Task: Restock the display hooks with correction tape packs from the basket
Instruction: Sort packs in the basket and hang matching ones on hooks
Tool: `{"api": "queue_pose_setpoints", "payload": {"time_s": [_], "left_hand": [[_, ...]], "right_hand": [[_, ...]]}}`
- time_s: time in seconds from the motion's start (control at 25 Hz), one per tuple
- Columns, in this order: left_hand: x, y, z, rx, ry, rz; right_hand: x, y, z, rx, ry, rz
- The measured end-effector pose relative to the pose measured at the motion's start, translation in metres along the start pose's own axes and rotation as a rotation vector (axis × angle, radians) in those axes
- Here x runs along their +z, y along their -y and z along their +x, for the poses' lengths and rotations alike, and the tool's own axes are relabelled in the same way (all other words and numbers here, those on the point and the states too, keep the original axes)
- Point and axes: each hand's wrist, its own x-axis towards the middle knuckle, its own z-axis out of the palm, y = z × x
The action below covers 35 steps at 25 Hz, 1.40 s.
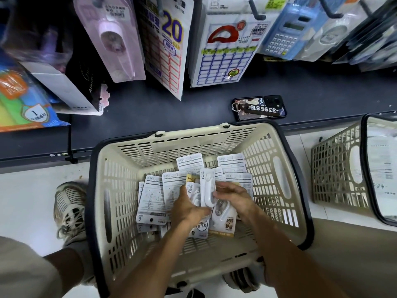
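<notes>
A cream plastic basket [214,138] with a dark rim stands on the floor below me, holding several white correction tape packs [152,198], most lying back side up. Both hands are down inside it. My left hand [189,206] grips a small stack of packs from the left. My right hand [233,195] pinches a white correction tape pack [208,188] at the front of that stack. Display hooks [256,9] jut out above at the top of the view, hung with other goods.
A phone [260,107] with a key tag lies on the dark shelf behind the basket. A second basket [339,168] lies tipped at the right. Label sheets [225,52], calculators [285,33] and a pink pack [113,35] hang above. My shoe [71,207] stands left of the basket.
</notes>
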Motion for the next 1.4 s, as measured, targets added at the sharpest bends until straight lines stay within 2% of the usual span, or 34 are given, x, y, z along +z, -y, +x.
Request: {"api": "queue_pose_setpoints", "payload": {"time_s": [0.24, 0.4, 0.48, 0.56, 0.72, 0.88, 1.04, 1.12, 1.24, 1.4], "left_hand": [[-0.023, 0.006, 0.007, -0.004, 0.072, -0.127], [-0.049, -0.008, 0.001, 0.062, 0.106, -0.214], [-0.067, -0.019, -0.012, 0.118, 0.137, -0.281], [-0.081, -0.028, -0.029, 0.188, 0.130, -0.304], [-0.101, -0.062, -0.071, 0.363, 0.113, -0.417], [-0.140, -0.133, -0.125, 0.614, 0.116, -0.433], [-0.205, -0.198, -0.181, 0.798, -0.010, -0.423], [-0.243, -0.217, -0.203, 0.847, -0.090, -0.464], [-0.278, -0.231, -0.234, 0.879, -0.150, -0.502], [-0.282, -0.232, -0.247, 0.879, -0.079, -0.560]], "right_hand": [[-0.011, 0.010, -0.005, -0.218, -0.185, 0.125], [-0.030, 0.032, -0.024, -0.301, -0.067, -0.090], [-0.025, 0.050, -0.039, -0.405, -0.011, -0.167], [-0.018, 0.072, -0.063, -0.471, -0.013, -0.021], [-0.022, 0.123, -0.120, -0.547, -0.138, 0.348], [-0.017, 0.200, -0.187, -0.783, -0.119, 0.445], [-0.009, 0.290, -0.256, -1.099, -0.114, 0.306], [0.001, 0.331, -0.276, -1.179, -0.133, 0.190], [0.020, 0.377, -0.276, -1.155, -0.220, 0.057], [0.031, 0.391, -0.257, -1.040, -0.444, -0.058]]}}
